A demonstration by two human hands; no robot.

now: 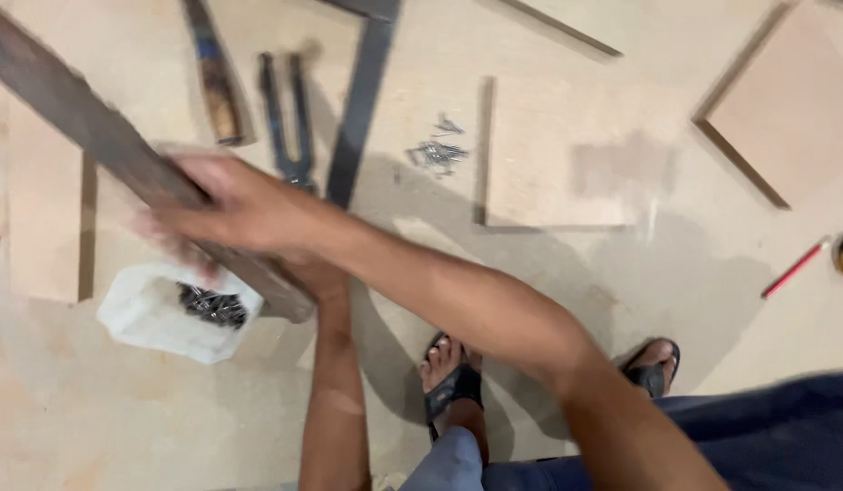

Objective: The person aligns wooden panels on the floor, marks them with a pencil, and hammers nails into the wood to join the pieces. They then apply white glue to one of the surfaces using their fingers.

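Dark rough wooden plank [85, 118], long and flat, gripped by both blurred hands' closed fingers [180, 232].

Loose nails [437, 150] lie scattered on the floor [549, 300] beside a pale square board [553, 155]; pliers [288, 118] and a dark metal square [360, 95] rest just left of them; a red pencil [794, 269] lies far right.

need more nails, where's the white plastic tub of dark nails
Head view, lower left: the white plastic tub sits on the floor under the long dark wooden plank, beside the right hand.
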